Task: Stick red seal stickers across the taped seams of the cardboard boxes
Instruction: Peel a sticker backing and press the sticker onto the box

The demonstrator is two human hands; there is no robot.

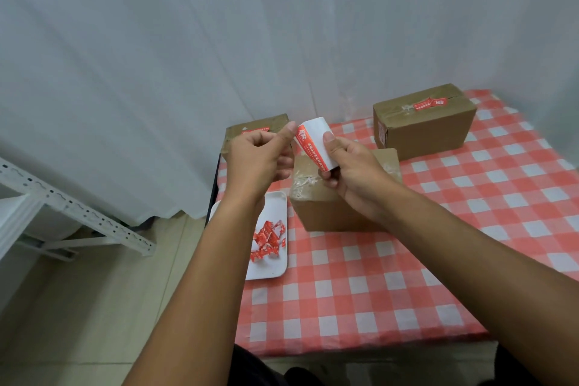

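**Inspector:** Checked red-and-white cloth covers the counter [391,276], with pale curtain behind it. Start nearest and work outward.

**Assistant:** Below and to the near side of the left-hand fingers sits a white tray [275,269] holding a heap of red scraps [268,240], judged to be peeled sticker waste. Directly beneath both hands stands the near box [326,210], its taped seam [305,180] facing up and bare of any red seal.

**Inspector:** State of the hands?

**Assistant:** Right hand [354,168] grips the white backing sheet [319,142], thumb on its face, fingers curled behind. Left hand [261,155] pinches the red seal sticker [305,142] at the sheet's left edge, thumb tip against it; remaining fingers curled. Whether the sticker has lifted clear of the backing I cannot tell.

**Inspector:** The governing relation?

**Assistant:** Sticker's long axis runs steeply, upper left to lower right. The bare seam lies straight below the fingers, close under the right hand. In my judgement the left hand would carry the sticker down and turn it to cross the seam.

**Inspector:** Beyond?

**Assistant:** Just behind the left hand, a left box [250,135] already bearing a red seal [255,129]. Well beyond the right-hand fingers, a far box [426,122], likewise sealed [430,103].
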